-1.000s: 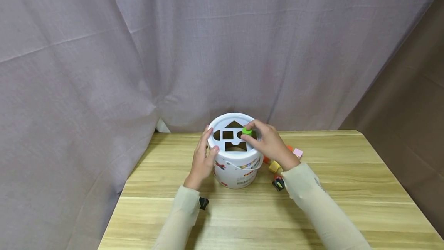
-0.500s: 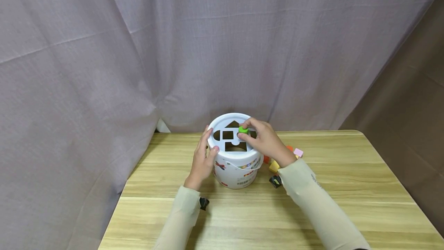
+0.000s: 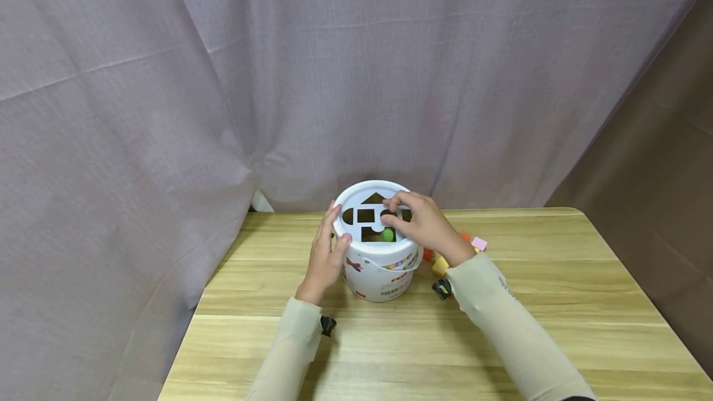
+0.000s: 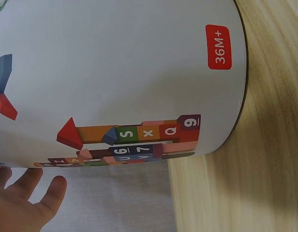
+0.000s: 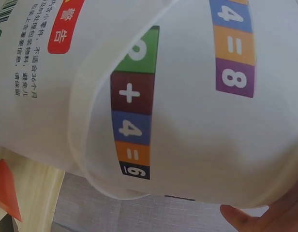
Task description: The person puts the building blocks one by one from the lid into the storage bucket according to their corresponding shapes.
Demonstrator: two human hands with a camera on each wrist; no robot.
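1. Both forearms, in pale sleeves, extend forward from the lower edge of the head view and converge toward the centre.
2. Left hand [image 3: 325,255]: upright on its edge, fingers straight and together, thumb pointing inward; palm faces right.
3. Right hand [image 3: 424,228]: raised higher, wrist bent, fingers curled inward with tips close together; it appears to grip nothing, though the fingertips are partly hidden.
4. Wrist views show only fingertips [image 4: 53,187] at frame edges.

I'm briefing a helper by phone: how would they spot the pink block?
On the wooden table, look just right of the white bucket, past the right hand. Among the loose blocks there, the pink block lies farthest right, the only pale pink one.
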